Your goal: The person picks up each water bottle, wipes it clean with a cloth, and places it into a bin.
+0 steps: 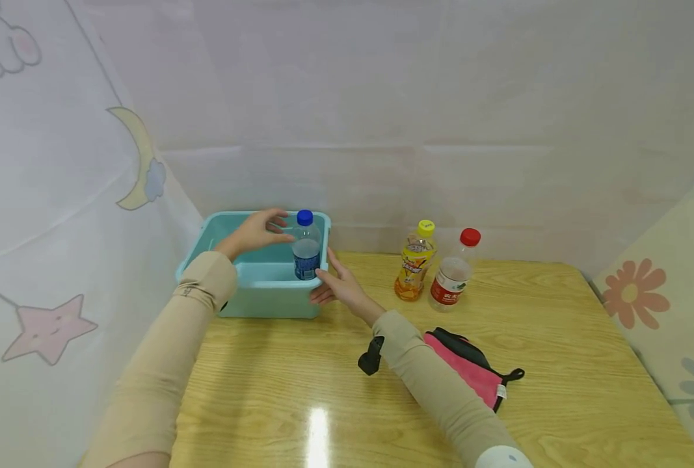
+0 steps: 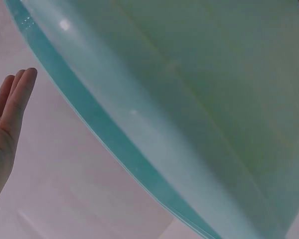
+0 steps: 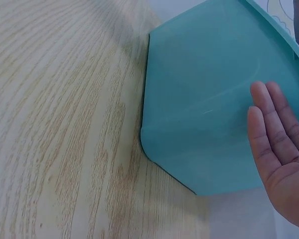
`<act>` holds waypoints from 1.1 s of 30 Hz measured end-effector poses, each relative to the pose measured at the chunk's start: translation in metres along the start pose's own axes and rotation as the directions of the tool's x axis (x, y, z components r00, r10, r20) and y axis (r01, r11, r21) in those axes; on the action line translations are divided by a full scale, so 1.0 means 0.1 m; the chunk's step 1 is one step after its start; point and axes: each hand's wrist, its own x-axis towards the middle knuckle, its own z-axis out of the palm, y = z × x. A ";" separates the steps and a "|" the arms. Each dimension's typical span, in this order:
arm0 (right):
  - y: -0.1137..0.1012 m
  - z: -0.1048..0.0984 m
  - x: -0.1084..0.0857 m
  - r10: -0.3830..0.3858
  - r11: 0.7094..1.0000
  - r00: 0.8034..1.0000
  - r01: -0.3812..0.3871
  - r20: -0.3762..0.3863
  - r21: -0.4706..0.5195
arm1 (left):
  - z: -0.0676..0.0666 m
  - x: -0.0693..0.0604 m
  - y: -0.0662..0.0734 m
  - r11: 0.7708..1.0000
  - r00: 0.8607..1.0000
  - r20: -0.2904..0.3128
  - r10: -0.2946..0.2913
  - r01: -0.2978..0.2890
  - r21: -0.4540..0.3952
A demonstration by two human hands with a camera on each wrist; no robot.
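Note:
A teal plastic bin sits at the back left of the table. Inside its right end stands a clear bottle with a blue cap and blue label. My left hand is over the bin, thumb tip close beside the bottle; whether they touch I cannot tell. Its fingers look loosely extended in the left wrist view. At the bin's front right corner is my right hand, thumb near the rim. In the right wrist view its fingers lie straight along the bin's outer wall.
Right of the bin stand a yellow-capped drink bottle and a red-capped bottle. A pink and black cloth item lies partly under my right forearm. A pale printed curtain hangs behind the wooden table.

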 end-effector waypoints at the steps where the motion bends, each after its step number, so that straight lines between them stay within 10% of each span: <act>1: 0.00 0.00 0.00 -0.006 1.000 1.000 0.006 -0.005 -0.003 | 0.00 -0.02 -0.01 1.000 1.000 -0.005 0.003 -0.003 -0.001; 18: -0.38 -0.02 -0.31 -0.070 0.990 0.990 0.054 -0.121 -0.127 | -0.08 -0.38 0.05 0.997 0.990 -0.125 0.067 -0.063 0.040; 33: -0.22 -0.26 -0.47 -0.228 0.965 0.946 0.189 -0.230 -0.182 | 0.39 -0.59 0.18 0.940 0.931 -0.271 0.245 -0.296 -0.169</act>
